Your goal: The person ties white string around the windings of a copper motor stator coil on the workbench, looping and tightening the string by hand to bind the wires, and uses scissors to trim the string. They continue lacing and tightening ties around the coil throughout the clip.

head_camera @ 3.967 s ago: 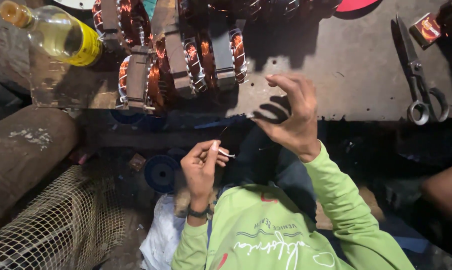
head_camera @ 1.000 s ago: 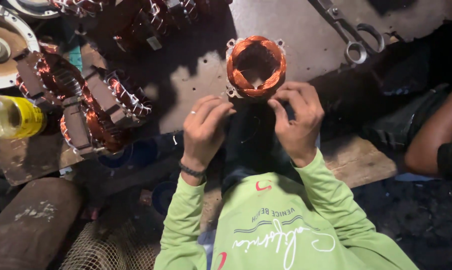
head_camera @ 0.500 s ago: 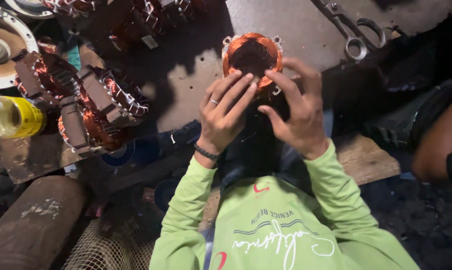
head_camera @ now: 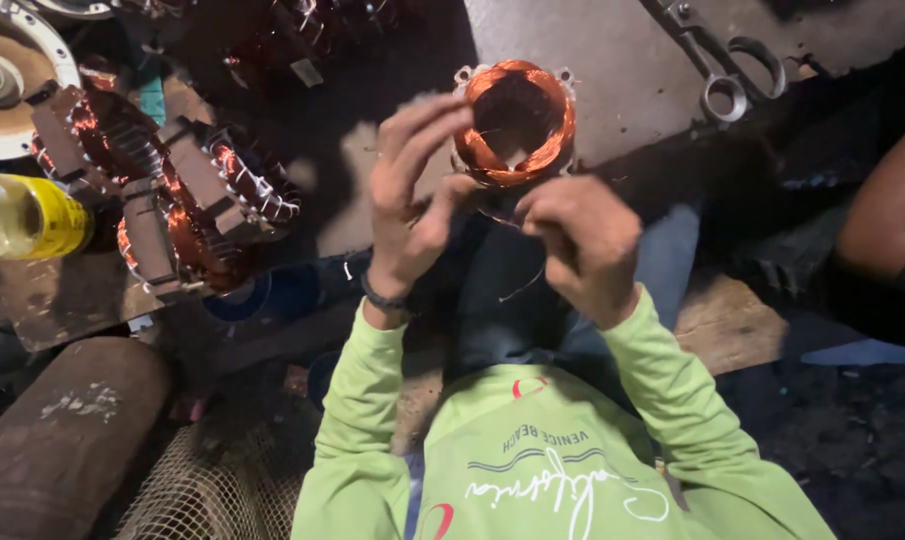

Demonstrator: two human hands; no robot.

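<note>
Head view: both hands, left hand [head_camera: 412, 215] loosely open and right hand [head_camera: 582, 245] curled (neither grip discernible), work beside a round copper-wound stator coil [head_camera: 515, 122] on the grey table [head_camera: 612, 60], where a tug could snap fine wire.

Just one view here, a head-worn cam looking steeply down past the green-sleeved arms, pretty close in. The left hand [head_camera: 412, 215] and right hand [head_camera: 582, 245] sit near frame centre, with the workbench [head_camera: 622, 90] just beyond them toward the top edge.
</note>
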